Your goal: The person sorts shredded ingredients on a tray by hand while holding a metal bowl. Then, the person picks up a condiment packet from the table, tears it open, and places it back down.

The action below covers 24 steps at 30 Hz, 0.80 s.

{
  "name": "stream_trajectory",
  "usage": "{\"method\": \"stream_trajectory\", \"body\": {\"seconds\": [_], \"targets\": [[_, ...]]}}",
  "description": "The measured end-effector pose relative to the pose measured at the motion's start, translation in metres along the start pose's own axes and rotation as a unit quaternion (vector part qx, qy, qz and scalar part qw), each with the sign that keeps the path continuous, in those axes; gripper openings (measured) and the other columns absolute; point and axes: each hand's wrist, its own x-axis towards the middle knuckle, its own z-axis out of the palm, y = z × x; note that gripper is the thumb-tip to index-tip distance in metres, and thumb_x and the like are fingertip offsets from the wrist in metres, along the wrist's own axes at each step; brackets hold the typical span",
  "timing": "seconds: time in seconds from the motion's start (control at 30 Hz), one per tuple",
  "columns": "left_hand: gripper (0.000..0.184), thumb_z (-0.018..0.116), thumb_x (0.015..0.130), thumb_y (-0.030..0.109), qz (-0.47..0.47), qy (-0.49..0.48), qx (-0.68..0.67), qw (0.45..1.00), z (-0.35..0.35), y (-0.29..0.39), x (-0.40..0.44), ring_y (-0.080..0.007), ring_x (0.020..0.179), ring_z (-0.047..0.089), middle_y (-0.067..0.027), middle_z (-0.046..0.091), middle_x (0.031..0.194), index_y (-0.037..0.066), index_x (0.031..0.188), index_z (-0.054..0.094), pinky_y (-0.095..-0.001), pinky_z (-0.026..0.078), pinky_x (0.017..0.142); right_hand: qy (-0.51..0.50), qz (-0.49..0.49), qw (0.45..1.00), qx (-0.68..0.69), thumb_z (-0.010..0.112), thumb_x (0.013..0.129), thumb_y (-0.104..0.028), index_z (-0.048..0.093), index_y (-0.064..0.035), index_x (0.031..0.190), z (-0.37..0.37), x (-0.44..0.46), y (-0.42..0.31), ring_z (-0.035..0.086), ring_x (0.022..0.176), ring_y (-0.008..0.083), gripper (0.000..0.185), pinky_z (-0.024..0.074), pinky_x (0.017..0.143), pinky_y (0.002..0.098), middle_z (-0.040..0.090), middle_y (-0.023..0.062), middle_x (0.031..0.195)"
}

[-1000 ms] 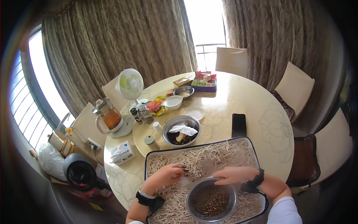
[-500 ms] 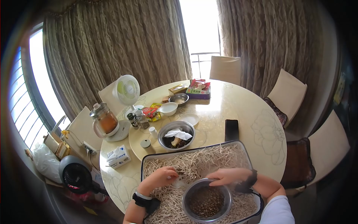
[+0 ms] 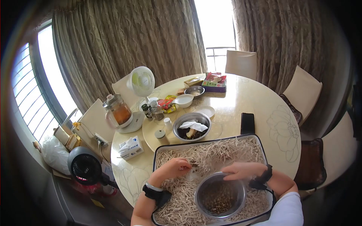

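Observation:
A white tray with a dark rim (image 3: pixel 260 145) is spread with pale, thin strips (image 3: pixel 181 211). On the strips near the front right rests a steel bowl (image 3: pixel 241 201) with small brown pellets (image 3: pixel 220 201) in it. My left hand (image 3: pixel 175 168) is over the left middle of the tray, fingers curled together; whatever they hold is too small to name. My right hand (image 3: pixel 245 171) lies across the bowl's back rim, palm down, fingers extended and apart, holding nothing visible. Between my hands a small patch of tray bottom shows.
Behind the tray are a steel bowl (image 3: pixel 209 120) with white tissue and dark scraps, a black phone-like object (image 3: pixel 247 123), a lidded jar (image 3: pixel 161 136) and a tissue pack (image 3: pixel 130 148). A glass kettle (image 3: pixel 120 113), a fan (image 3: pixel 141 81) and snack boxes (image 3: pixel 215 83) stand farther off.
The camera view has shifted, so the whole scene sits farther right. Both hands keep nearly the same places over the tray, with only slight finger movement.

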Motion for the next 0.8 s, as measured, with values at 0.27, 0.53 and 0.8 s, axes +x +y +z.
{"method": "stream_trajectory", "body": {"seconds": [0.27, 0.53, 0.8], "targets": [[0.013, 0.069, 0.082, 0.003, -0.017, -0.002, -0.007, 1.0, 0.003, -0.003, 0.001, -0.0259, 0.086, 0.066, -0.0099, 0.067, 0.094, 0.003, 0.095, 0.07, -0.035, 0.053, 0.074, 0.005, 0.006, 1.0, 0.007, 0.056, 0.097, -0.027, 0.055, -0.0038, 0.126, 0.008, -0.002, 0.005, 0.064, 0.086, 0.0266, 0.037, 0.0495, 0.077, 0.0374, 0.067, 0.0171, 0.097], [0.017, 0.068, 0.081, 0.0, 0.038, 0.055, 0.001, 0.998, 0.003, 0.005, 0.004, -0.0224, 0.084, 0.065, -0.0088, 0.066, 0.098, 0.003, 0.098, 0.069, -0.0311, 0.053, 0.077, -0.008, 0.008, 1.0, -0.021, 0.054, 0.098, -0.03, 0.056, -0.0043, 0.12, -0.001, -0.002, -0.006, 0.063, 0.082, 0.0275, 0.034, 0.0486, 0.075, 0.038, 0.065, 0.0177, 0.092], [0.018, 0.072, 0.08, -0.004, 0.051, 0.129, -0.202, 0.97, -0.007, 0.033, 0.005, -0.0167, 0.086, 0.066, -0.0071, 0.069, 0.095, 0.004, 0.095, 0.072, -0.0284, 0.053, 0.076, 0.01, 0.001, 1.0, -0.028, 0.056, 0.097, -0.028, 0.058, -0.0036, 0.117, 0.002, 0.001, 0.001, 0.063, 0.079, 0.0285, 0.031, 0.0493, 0.074, 0.0379, 0.066, 0.0166, 0.091]]}}
